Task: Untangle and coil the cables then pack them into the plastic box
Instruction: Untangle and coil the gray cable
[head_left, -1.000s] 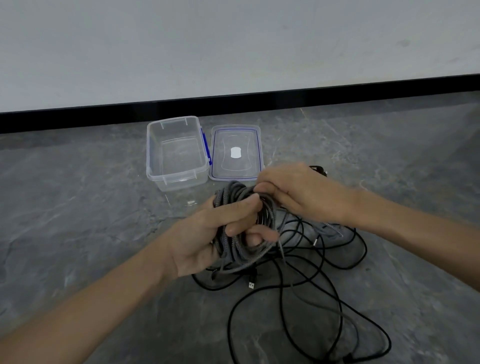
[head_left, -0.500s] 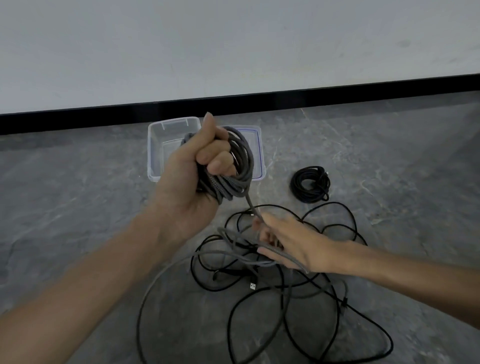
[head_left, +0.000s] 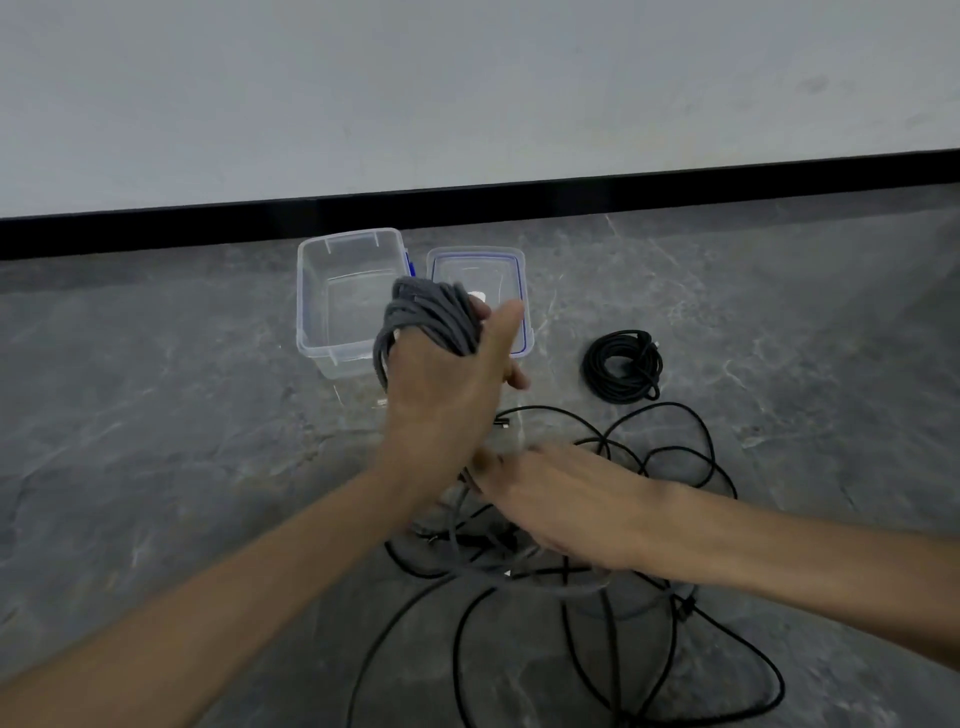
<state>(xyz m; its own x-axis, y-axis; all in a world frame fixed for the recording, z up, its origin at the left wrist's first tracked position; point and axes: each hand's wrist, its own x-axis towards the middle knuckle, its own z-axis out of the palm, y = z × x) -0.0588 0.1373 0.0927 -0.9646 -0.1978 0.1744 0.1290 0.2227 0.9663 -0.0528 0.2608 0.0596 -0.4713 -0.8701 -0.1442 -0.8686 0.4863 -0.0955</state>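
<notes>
Since the preceding frame the left hand (head_left: 447, 400) has rolled knuckles-up, still clenched round the grey coil (head_left: 431, 322). The plastic box (head_left: 332, 249) lies open just beyond this hand. The right hand (head_left: 561, 504), blurred below over the loose cables (head_left: 571, 579), has an indeterminate grip.

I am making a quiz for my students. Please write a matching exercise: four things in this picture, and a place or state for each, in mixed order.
Things: 1 grey coil; 2 black coil; 3 box; 4 lid.
States: A open, without its lid; B gripped in the left hand; C on the floor, right of the lid; D flat, right of the box.
Pairs: 1-B, 2-C, 3-A, 4-D.
</notes>
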